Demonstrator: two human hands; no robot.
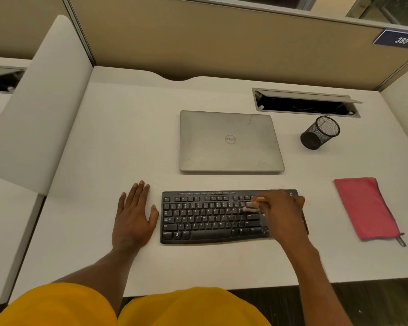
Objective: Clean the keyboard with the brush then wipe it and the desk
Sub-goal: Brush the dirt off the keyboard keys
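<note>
Brush [251, 206] is down on the keyboard [210, 217]: its head is on the upper rows toward the right end, a little blurred. Its pale handle runs up into the right hand [279, 214], whose grip is curled round it. That hand covers the keyboard's right end. The left hand [133, 215] lies flat, fingers straight, on the tabletop [104, 137] just left of the keyboard, not touching it. A red cloth [365, 208] lies folded well right of the keyboard. A closed Dell laptop [230, 142] sits behind the keyboard, and a black mesh pen cup [319, 132] stands farther back right.
</note>
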